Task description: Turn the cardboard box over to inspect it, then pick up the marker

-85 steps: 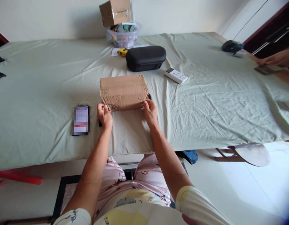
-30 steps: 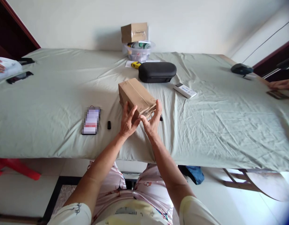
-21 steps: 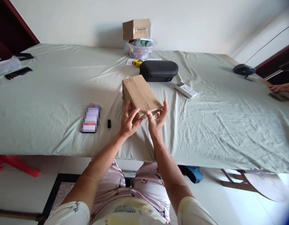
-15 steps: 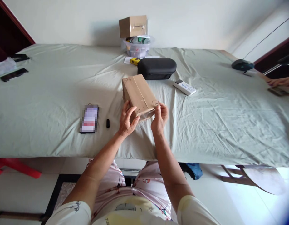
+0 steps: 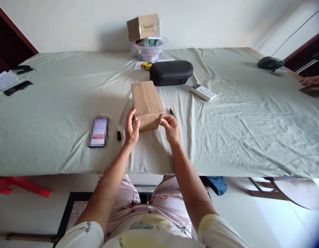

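Note:
A brown cardboard box point(image 5: 146, 98) with dark pen marks near its corners rests on the cloth in front of me. Its near end face is closed, and tape runs along the top seam. My left hand point(image 5: 132, 129) grips the near left corner, thumb on the end face and fingers along the side. At the near right corner my right hand point(image 5: 171, 128) pinches the box edge between thumb and fingers. A black pen point(image 5: 171, 112) lies just beyond the right hand, partly hidden by it. Left of my left hand is a small black cap point(image 5: 119, 135).
A phone point(image 5: 99, 132) lies to the left. Behind the box are a black case point(image 5: 171, 73), a white device point(image 5: 203, 92), a yellow tape measure point(image 5: 146, 65) and a plastic tub point(image 5: 149, 53) carrying another box point(image 5: 142, 27). Other people's hands show at both table edges.
The box has shifted slightly left and turned straighter. Its near end, gaping before, is now closed with the end face showing. The pen has come into sight on the right.

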A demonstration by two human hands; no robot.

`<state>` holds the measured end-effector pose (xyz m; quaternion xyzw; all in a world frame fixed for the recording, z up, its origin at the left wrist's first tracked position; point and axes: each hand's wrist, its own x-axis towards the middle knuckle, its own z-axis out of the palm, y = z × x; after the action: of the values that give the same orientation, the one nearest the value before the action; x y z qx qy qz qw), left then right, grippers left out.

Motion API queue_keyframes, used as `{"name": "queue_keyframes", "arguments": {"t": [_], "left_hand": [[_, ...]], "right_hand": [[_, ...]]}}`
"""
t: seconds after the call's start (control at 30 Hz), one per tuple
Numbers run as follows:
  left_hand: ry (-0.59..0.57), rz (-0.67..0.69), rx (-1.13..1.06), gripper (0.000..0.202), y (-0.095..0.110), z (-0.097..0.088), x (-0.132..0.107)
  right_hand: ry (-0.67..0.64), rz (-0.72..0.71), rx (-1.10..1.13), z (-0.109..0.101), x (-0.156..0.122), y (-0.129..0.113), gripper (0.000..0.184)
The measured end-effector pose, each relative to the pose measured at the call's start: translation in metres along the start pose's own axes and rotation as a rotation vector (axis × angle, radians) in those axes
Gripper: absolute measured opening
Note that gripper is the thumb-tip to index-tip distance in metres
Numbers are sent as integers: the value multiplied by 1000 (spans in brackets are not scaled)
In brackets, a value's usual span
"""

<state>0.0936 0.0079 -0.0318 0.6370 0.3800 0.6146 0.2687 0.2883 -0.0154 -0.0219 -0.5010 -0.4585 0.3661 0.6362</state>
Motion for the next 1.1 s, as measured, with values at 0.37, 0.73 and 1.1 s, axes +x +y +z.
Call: {"name": "queue_keyframes", "arguments": {"t": [0.37,0.73,1.1], "left_hand": [[-112,-201,25,59,-28,-7,6],[-295,-257,865,11,-2,-11,6],[-343,-143,833,18,-7,-6,5]], "right_hand": [[-61,37,-618,-13,-3,6,10],[-71,-21,-849,-8,-7,11,5],[-15,-7,-849,-6,-7,9,7]]}}
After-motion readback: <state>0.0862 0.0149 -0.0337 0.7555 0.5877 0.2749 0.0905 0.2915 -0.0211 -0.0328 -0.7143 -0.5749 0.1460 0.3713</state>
